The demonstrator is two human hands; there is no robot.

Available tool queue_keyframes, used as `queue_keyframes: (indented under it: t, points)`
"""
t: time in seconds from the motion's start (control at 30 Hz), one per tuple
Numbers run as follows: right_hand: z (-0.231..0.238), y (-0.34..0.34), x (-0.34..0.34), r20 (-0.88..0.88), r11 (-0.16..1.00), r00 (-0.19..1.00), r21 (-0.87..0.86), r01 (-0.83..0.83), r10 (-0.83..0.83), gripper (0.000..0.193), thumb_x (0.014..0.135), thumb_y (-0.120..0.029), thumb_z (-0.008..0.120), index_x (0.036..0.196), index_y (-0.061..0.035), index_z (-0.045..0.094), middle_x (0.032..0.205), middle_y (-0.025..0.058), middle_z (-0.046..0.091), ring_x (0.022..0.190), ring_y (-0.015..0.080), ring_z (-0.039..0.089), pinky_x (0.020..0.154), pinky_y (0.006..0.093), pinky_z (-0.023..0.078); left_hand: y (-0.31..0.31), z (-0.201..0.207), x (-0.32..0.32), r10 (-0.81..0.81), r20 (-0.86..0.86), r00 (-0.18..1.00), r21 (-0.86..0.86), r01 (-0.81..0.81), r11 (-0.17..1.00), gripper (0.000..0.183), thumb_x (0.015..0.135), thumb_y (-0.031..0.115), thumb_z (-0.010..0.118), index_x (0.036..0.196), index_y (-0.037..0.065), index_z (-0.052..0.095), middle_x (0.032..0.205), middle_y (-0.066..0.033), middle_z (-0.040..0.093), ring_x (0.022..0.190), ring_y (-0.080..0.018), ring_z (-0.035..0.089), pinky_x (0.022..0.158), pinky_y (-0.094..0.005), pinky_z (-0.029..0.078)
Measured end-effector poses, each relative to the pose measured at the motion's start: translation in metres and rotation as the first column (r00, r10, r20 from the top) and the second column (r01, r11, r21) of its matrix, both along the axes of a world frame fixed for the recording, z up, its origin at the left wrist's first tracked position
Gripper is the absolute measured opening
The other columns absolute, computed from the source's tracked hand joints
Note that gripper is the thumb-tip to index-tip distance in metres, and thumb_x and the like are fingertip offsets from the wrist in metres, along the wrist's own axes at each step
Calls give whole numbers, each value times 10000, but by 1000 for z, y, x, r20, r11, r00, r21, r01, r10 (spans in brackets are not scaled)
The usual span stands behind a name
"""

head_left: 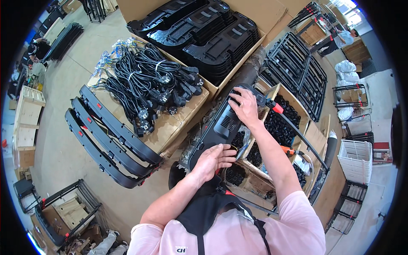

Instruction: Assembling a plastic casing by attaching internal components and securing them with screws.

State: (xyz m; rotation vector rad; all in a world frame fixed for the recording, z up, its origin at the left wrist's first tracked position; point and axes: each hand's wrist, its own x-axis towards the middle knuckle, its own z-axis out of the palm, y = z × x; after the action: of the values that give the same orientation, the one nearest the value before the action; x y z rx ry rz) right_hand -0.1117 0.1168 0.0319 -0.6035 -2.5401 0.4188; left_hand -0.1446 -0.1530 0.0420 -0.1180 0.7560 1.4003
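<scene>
A long black plastic housing [226, 124] with vent slots lies slantwise in front of me. My right hand [244, 104] rests on its upper right end, fingers spread and slightly bent over the surface. At the lower end my left hand [211, 162] lies against the housing's side, its fingers stretched toward the right. Beside those fingertips is a small bluish piece with a thin yellow wire [241, 151], partly hidden. A black metal tube with a red clip [277, 109] runs from the housing's right end toward the lower right.
On the left, a carton [187, 114] bears bundled black power cables [144, 76]. Curved black panels [110, 136] lean beside it. Behind stands a box of stacked black covers [204, 34]. To the right are wooden bins of small black parts [282, 123], an orange power tool [290, 150] and black frames [293, 63].
</scene>
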Motion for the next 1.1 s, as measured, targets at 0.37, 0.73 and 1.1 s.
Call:
queue_keyframes:
  t: [0.37,0.73,1.1]
  points:
    - [5,7,6,-24,1000,1000,-5,-4,4,235,833,-236,790,997,-76,740,1223,82,680,1210,316,603,1005,473,471,0,7,17,0,-56,998,-41,-2,999,382,1143,307,467,1358,5,557,1157,-136,705,968,-235,716,852,-358,602]
    - [-51,-33,239,554,945,831,-298,138,54,239,881,-105,669,1104,-67,749,992,168,700,990,383,716,864,479,574,-1,-6,65,-70,-100,992,-93,61,994,354,1136,292,488,1304,-1,592,1084,-112,703,913,-224,705,826,-361,597]
    - [-114,-52,237,609,914,788,-365,175,92,519,911,-169,701,1414,-100,596,1345,272,576,1205,443,637,1005,518,544,4,-11,126,-166,-173,971,-156,139,978,364,1144,306,459,1322,12,578,1101,-108,687,941,-225,692,846,-369,583]
